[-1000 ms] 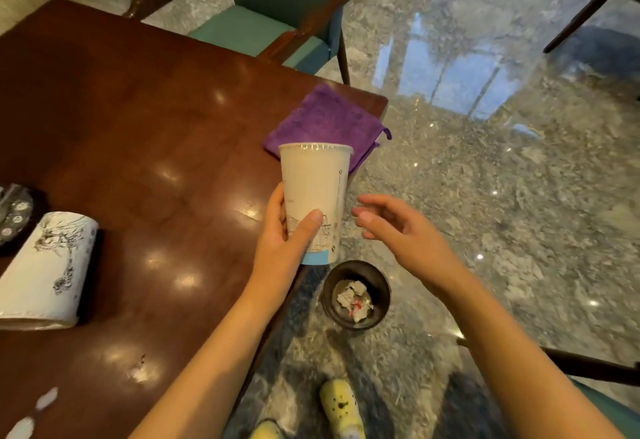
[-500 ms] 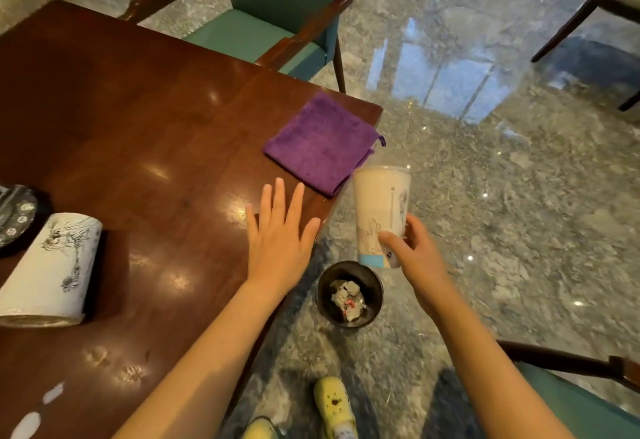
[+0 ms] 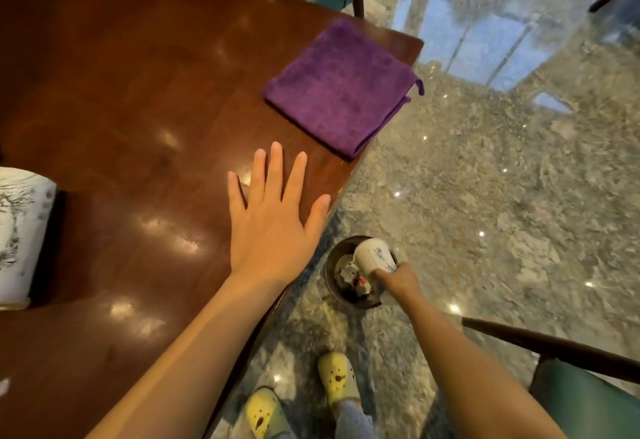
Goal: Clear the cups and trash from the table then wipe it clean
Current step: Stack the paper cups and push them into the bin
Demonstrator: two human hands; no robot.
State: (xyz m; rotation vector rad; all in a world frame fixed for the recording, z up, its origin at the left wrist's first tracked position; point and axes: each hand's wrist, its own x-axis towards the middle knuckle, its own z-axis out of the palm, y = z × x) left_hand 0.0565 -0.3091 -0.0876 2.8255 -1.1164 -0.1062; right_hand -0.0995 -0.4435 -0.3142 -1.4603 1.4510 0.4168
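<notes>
I see my right hand (image 3: 398, 279) low in the middle of the frame, its grip closed around the white paper cup (image 3: 374, 256); the cup is tipped over and sits at the mouth of the small dark bin (image 3: 334, 283) on the stone floor (image 3: 485, 196); crumpled trash (image 3: 349, 274) lies inside the bin; my left hand (image 3: 273, 227) lies flat on the brown bench (image 3: 138, 92) near its edge, fingers spread, its grip open and holding nothing; a folded purple cloth (image 3: 341, 85) lies at the bench corner, upper middle; a second white cup (image 3: 20, 234) with dark drawings lies on its side at the left edge; my yellow shoes (image 3: 336, 378) show at the bottom.
</notes>
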